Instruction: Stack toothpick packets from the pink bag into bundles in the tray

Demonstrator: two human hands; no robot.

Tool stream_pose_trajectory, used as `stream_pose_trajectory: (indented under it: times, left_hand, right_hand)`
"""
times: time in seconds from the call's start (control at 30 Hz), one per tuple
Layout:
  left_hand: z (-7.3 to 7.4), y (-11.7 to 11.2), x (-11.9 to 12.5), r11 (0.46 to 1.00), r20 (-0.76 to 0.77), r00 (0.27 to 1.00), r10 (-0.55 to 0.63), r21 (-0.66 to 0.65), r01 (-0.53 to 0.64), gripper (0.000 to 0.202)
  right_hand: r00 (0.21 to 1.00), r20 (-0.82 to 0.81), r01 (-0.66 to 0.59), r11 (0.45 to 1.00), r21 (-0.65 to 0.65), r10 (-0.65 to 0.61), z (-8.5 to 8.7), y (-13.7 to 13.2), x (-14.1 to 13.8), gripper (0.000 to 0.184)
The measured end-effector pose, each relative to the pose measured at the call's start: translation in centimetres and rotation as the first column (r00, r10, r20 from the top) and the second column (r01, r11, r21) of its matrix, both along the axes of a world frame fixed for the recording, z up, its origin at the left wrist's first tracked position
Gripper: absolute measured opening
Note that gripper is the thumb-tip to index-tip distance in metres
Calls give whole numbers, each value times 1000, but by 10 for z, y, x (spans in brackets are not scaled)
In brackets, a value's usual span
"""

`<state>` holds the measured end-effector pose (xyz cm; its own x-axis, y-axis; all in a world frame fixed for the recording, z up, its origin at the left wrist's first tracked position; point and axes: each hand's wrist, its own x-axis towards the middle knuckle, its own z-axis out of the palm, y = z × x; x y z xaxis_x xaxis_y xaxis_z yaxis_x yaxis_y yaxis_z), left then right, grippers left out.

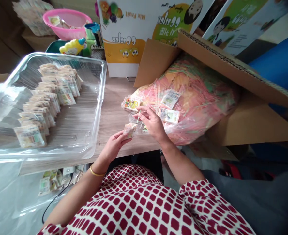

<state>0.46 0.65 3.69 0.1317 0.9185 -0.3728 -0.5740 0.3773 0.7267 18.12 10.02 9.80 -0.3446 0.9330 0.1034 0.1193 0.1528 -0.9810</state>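
Observation:
My left hand (114,146) grips a small printed sachet (129,130) between thumb and fingers, above the wooden table edge. My right hand (151,122) is raised just beside it, its fingertips pinching a thin pale stick (139,116). Behind that hand, several loose printed sachets (169,99) lie on a bulging clear plastic bag (197,98) stuffed with pink, orange and green strips. One colourful sachet (131,104) sits at the bag's near corner. The bag rests in an open cardboard box (246,120).
To the left, a clear plastic tray (85,130) holds rows of stacked sachets. Further back stand a pink bowl (67,23), a yellow bottle (72,46) and printed "Mix Fruit" cartons (124,36). More sachets (53,181) lie below the table edge on plastic sheeting.

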Motion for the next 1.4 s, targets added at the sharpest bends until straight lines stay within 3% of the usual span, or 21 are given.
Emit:
stream_pose_trajectory:
  times: [0.17,0.33,0.5,0.7,0.87,1.0,1.17,1.3,1.4]
  left_hand:
    - [3,-2,0,999,-17,1000,-15,37,16,31]
    - [2,-4,0,999,-4,1000,-7,43,7,29]
    - [6,-4,-1,999,-41,999,-27,30,28,33]
    - [7,-2,-1,997,-13,999,-42,57,42,33]
    - [4,-4,1,996,3,998,-63,60,62,35]
    - [6,-4,2,994,28,996,-89,67,87,36]
    - [8,-1,0,999,90,995,-44,30,42,29]
    - [7,0,-3,999,109,993,-38,14,36,30]
    - [7,1,-6,998,47,997,-57,41,55,32]
  right_hand:
    - [995,-38,87,996,-12,-87,-9,-9,-8,25]
    - [1000,-6,-8,998,-69,8,-16,-12,-6,24]
    - [994,-68,84,995,-50,-87,-17,-7,-2,28]
    - [992,-110,41,986,-159,-59,-19,-10,-9,32]
    - [996,-70,43,996,-84,-48,-16,-12,-10,27]
    - [991,-98,78,992,-95,-87,-19,-8,-9,27]
    - [1000,26,16,991,-134,-13,-24,-12,-12,39]
    - [986,125,-111,994,20,107,-19,-14,-5,50]
    - [964,161,-213,977,-9,211,-15,-10,4,61]
